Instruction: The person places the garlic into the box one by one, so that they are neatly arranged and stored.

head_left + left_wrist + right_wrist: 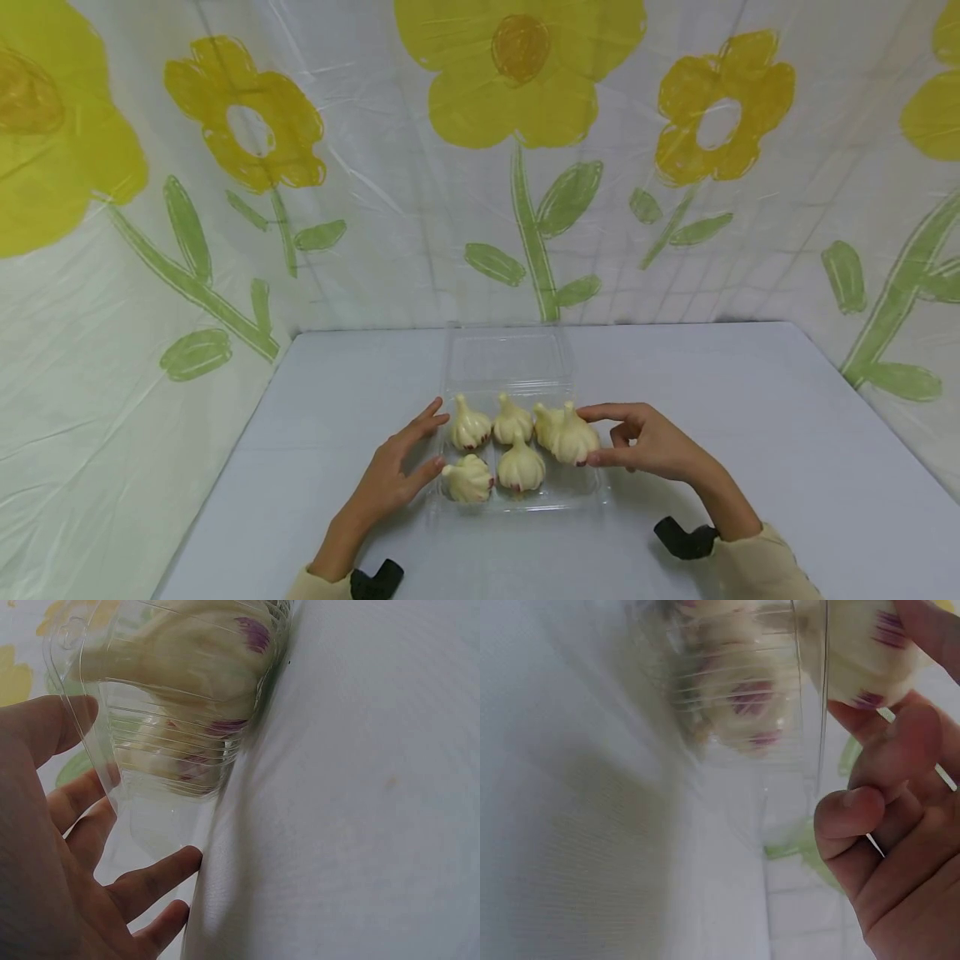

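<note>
A clear plastic clamshell box lies on the table with its lid folded back. Inside sit several pale garlic bulbs with purplish root ends, among them one at the front left and one at the front middle. My right hand pinches another garlic bulb between thumb and fingers, above the box's right side; the right wrist view shows this bulb outside the clear wall, higher than the rim. At the box's left edge rests my left hand, fingers spread and loosely extended, thumb touching the rim.
A white-covered table carries the box. Behind it hangs a pale sheet printed with yellow flowers and green leaves. Black straps or mounts sit at both wrists, next to light sleeves.
</note>
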Available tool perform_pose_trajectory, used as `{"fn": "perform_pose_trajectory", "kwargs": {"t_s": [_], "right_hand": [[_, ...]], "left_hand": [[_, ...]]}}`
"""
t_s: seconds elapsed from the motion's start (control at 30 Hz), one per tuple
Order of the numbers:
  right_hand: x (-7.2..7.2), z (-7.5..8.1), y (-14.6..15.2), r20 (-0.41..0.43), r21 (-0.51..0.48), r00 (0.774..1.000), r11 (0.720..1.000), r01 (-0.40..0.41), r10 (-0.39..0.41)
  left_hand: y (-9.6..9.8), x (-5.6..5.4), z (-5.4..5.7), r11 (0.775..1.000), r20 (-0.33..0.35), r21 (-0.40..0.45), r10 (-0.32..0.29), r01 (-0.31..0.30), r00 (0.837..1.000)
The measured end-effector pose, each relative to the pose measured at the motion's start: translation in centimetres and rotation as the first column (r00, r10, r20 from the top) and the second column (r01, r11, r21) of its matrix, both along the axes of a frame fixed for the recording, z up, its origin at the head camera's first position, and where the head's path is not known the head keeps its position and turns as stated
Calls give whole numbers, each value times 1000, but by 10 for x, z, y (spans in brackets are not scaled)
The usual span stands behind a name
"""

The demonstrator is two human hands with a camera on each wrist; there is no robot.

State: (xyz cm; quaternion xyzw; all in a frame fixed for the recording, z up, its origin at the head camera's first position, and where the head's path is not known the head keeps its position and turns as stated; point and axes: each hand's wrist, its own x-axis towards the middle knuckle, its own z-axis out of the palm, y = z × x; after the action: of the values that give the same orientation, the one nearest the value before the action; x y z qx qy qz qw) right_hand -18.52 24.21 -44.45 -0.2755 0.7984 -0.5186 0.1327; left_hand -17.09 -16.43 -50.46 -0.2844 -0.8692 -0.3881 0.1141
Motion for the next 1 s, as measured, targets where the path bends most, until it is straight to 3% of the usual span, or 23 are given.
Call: {"fn": "perform_pose_trajectory", "kwargs": {"t_s": [0.47, 0.7, 1.0], "right_hand": [[6, -14, -6, -127, -16, 988, 995, -95, 92], [7, -11, -10, -194, 69, 975, 993, -96, 108], [7, -5, -17, -203, 197, 972, 978, -74, 115]], "left_hand": [[1, 2, 3, 1000, 22, 5, 6, -6, 1000], [2, 2, 3, 1000, 9, 10, 4, -4, 1000], [1, 1, 2, 1000, 31, 5, 2, -2, 1000]]}}
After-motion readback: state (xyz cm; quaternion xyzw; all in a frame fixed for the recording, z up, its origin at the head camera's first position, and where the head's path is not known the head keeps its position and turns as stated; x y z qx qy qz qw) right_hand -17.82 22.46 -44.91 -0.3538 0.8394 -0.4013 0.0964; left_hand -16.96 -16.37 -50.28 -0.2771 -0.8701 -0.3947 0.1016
